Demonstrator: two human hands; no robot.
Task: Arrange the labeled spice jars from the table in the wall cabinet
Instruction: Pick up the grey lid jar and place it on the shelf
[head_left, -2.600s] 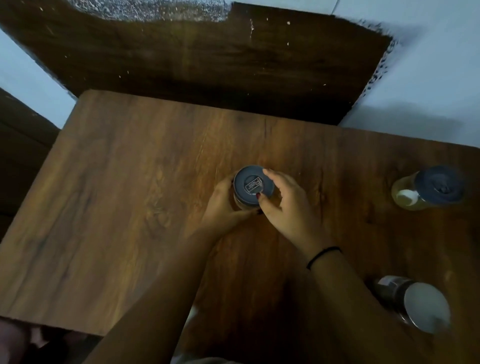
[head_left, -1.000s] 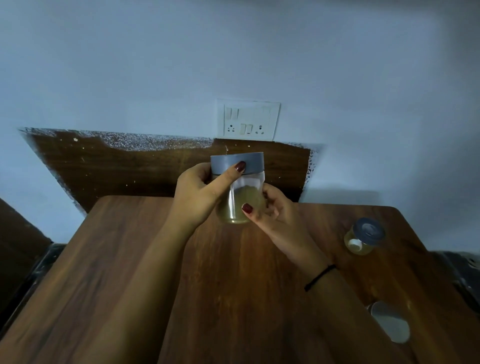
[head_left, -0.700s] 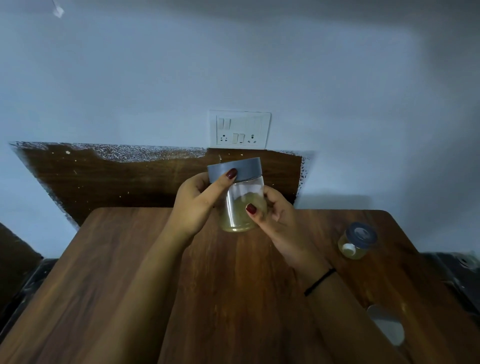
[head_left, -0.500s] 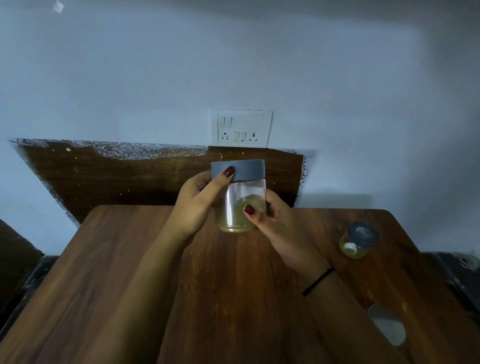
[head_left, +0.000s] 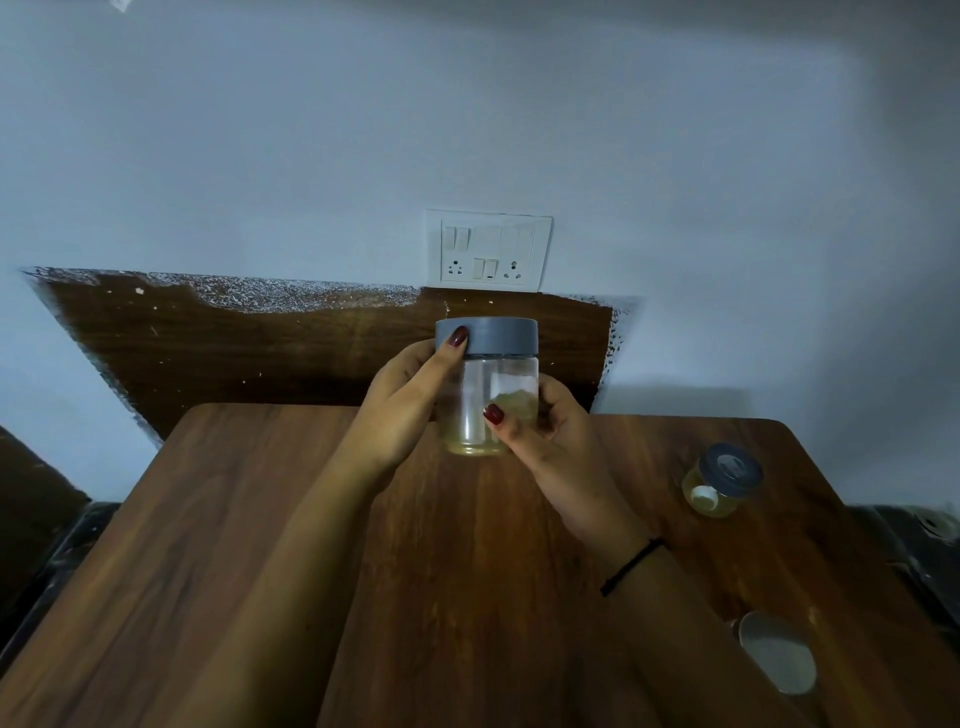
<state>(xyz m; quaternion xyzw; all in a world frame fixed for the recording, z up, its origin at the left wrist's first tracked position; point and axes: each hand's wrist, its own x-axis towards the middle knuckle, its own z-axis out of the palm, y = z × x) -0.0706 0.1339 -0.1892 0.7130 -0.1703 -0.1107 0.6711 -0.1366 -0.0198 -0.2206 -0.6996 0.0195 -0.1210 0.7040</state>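
Note:
A clear spice jar (head_left: 485, 395) with a grey lid and yellowish powder hangs upright above the wooden table (head_left: 260, 545), near its far edge. My left hand (head_left: 402, 405) grips its left side, thumb on the lid. My right hand (head_left: 540, 431) holds its lower right side, thumb across the glass. A second grey-lidded jar (head_left: 719, 486) with a white label stands on the table at the right. A third jar with a silver lid (head_left: 776, 652) stands at the near right. No cabinet is in view.
A white switch and socket plate (head_left: 488, 252) is on the pale wall behind the table. A dark wooden panel (head_left: 234, 353) leans against the wall below it. Dark objects sit beyond the table's left and right edges.
Both hands lifted the jar off the table and now hold it upright at chest height. The view tilted up from the tabletop to the wall. In the last half second the jar barely moved.

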